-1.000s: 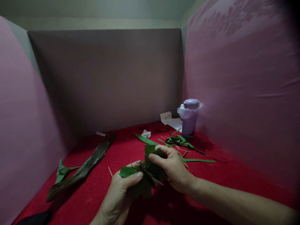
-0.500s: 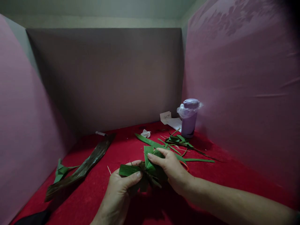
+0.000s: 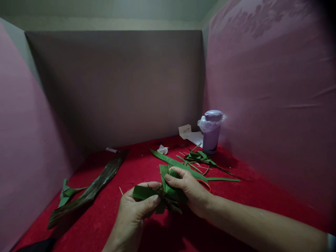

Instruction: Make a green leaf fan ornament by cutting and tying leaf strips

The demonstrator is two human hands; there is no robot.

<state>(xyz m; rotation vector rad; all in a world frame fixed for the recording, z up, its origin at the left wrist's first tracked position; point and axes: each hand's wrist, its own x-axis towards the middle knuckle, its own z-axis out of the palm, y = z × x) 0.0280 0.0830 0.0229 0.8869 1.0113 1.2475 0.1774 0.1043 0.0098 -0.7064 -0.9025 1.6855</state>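
Between my two hands is a folded green leaf piece (image 3: 168,187) with darker, brownish strips at its middle and underside. My left hand (image 3: 133,206) pinches its left side, thumb on top, and a flat green flap sticks out between thumb and fingers. On the right side, my right hand (image 3: 193,185) grips upright folded leaf ends with the thumb in front. The fingers underneath are partly hidden by the leaf. Just behind my right hand lies a long green leaf strip (image 3: 178,163), and an orange-red loop (image 3: 204,185), perhaps a scissors handle, shows beside the wrist.
A long dark leaf (image 3: 90,192) and a small folded green leaf piece (image 3: 67,192) lie at left on the red cloth (image 3: 105,224). Farther back are a crumpled white tissue (image 3: 162,149), leaf scraps with thin sticks (image 3: 201,157), papers (image 3: 194,137) and a purple tumbler (image 3: 211,136).
Both hands keep hold of the folded leaf piece, which has tilted slightly; its left flap sits a little differently under my left thumb. The whole view has shifted slightly.
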